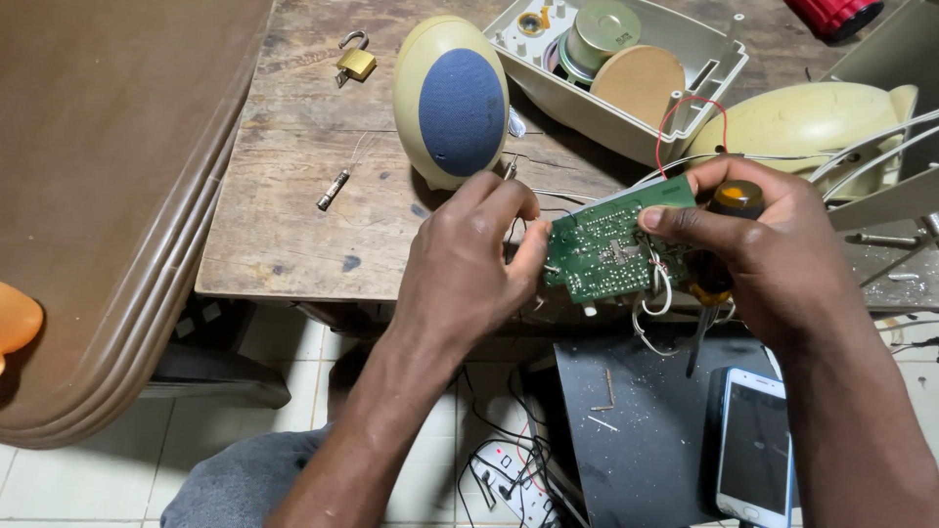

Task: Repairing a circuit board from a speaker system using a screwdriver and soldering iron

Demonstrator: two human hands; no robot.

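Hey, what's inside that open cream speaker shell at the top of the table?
Inside the open shell sit a round metal speaker magnet and a tan disc. Whatever lies beneath them is covered.

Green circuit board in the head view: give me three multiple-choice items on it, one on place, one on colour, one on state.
1. Where is the green circuit board?
A. Flat on the wooden table
B. Held up between both hands
C. Inside the open cream casing

2. What colour is the oval patch on the egg-shaped speaker?
A. Blue
B. Red
C. Green

3. What state is the padlock in?
A. Shackle shut
B. Shackle swung open
C. Hidden under the board

Answers:
1 B: the left hand pinches the board's left edge and the right hand grips its right side, above the wooden table.
2 A: its cream shell frames a blue oval.
3 B: one end of the shackle stands free of the brass body.
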